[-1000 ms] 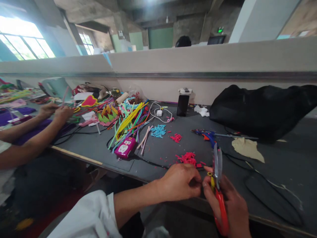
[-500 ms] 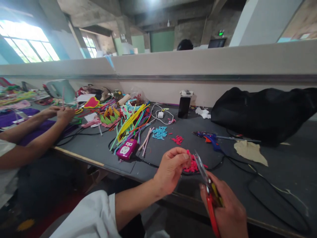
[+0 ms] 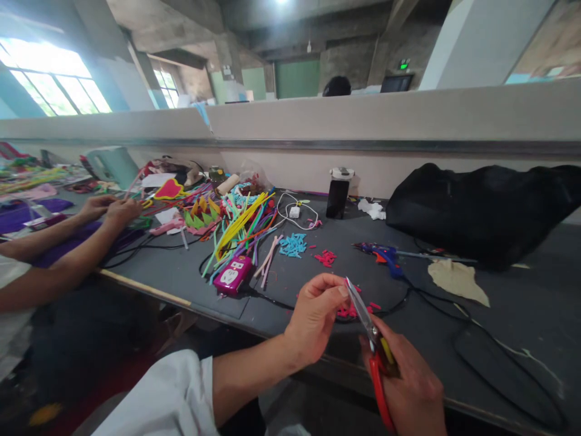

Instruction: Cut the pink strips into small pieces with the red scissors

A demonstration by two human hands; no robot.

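Note:
My right hand (image 3: 411,381) grips red-handled scissors (image 3: 370,342) near the table's front edge, blades pointing up and left. My left hand (image 3: 315,315) is closed in a pinch right at the blade tips; what it pinches is too small to make out. Just behind the hands lies a heap of small red cut pieces (image 3: 349,310) on the dark table (image 3: 181,272). More red bits (image 3: 325,257) and blue bits (image 3: 292,244) lie farther back.
A blue glue gun (image 3: 384,254), black bag (image 3: 481,209), black bottle (image 3: 336,192), pink power strip (image 3: 231,274) and a spread of coloured pipe cleaners (image 3: 240,224) sit on the table. Another person's hands (image 3: 109,209) work at the left. Black cables cross the front right.
Both hands rose from the table edge. The scissors swung from upright to leaning left, and the left hand's pinch came up to meet the blade tips.

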